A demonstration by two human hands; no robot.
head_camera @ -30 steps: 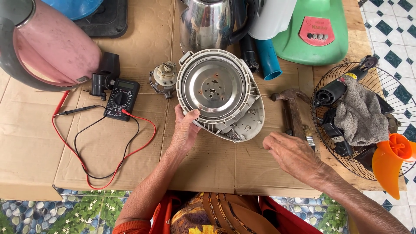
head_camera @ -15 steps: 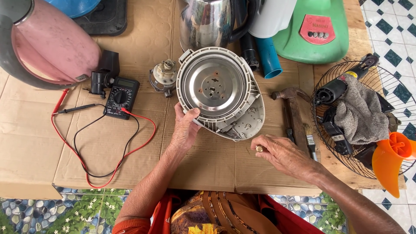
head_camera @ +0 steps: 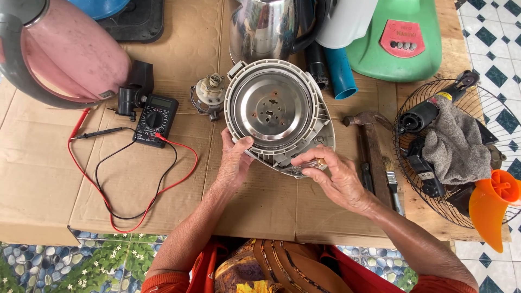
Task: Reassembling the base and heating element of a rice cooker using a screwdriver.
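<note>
1. I see the kettle base (head_camera: pixel 277 116) upside down at centre of the cardboard sheet (head_camera: pixel 49 179), round steel plate facing up, grey plastic rim around it.
2. Left hand (head_camera: pixel 234 163) grips the rim at 7 o'clock – thumb on top, fingers curled under.
3. Right hand (head_camera: pixel 336 179) sits at the rim's 5 o'clock, fingertips pinched narrow on a small brass-coloured part (head_camera: pixel 321 161) against the exposed edge. Can't tell what the part is.
4. At 9 o'clock of the base: small motor part (head_camera: pixel 210 95), then the black multimeter (head_camera: pixel 156 119) with red and black leads (head_camera: pixel 116 190) looping toward me.
5. At 12 o'clock – a steel kettle (head_camera: pixel 263 27), touching or just behind the base.
6. At 3 o'clock: hammer (head_camera: pixel 372 146) and a small brush (head_camera: pixel 392 182), just beside the right hand.
7. Far 3 o'clock: wire fan guard (head_camera: pixel 407 179) holding a grey rag (head_camera: pixel 458 146), with an orange fan blade (head_camera: pixel 494 206).
8. Pink kettle (head_camera: pixel 70 49) at 10 o'clock.
</note>
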